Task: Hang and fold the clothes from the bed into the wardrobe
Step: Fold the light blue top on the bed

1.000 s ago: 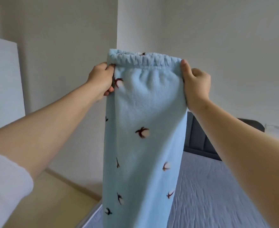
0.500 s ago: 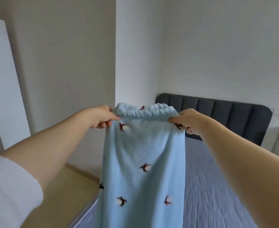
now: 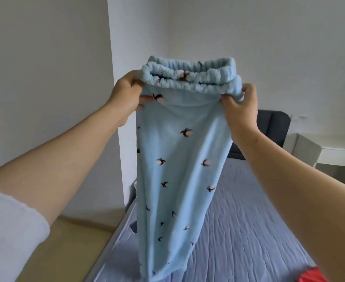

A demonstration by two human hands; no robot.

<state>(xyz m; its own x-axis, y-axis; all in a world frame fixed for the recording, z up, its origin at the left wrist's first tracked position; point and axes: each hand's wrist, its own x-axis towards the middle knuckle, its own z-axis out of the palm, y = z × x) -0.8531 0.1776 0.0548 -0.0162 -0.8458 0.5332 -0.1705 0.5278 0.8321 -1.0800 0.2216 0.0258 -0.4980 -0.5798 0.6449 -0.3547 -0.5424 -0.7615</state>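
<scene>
Pale blue fleece trousers [image 3: 179,159] are held upright in the air above the bed [image 3: 259,220], hanging from the gathered waistband [image 3: 188,76]. The waistband's 9 o'clock end is pinched by the left hand [image 3: 126,96], its grip clamped on the cloth. The 3 o'clock end is clamped in the same way by the right hand [image 3: 241,106]. The waistband mouth is seen slightly parted. The lower hem is seen at 6 o'clock, low over the bed's near edge; whether it touches the sheet cannot be told. Bare sheet is seen towards 4 o'clock, and wooden floor [image 3: 76,241] towards 8 o'clock. A dark headboard [image 3: 273,127] and a white table [image 3: 338,155] are seen at 3 o'clock, and a red thing [image 3: 312,275] at 5 o'clock.
</scene>
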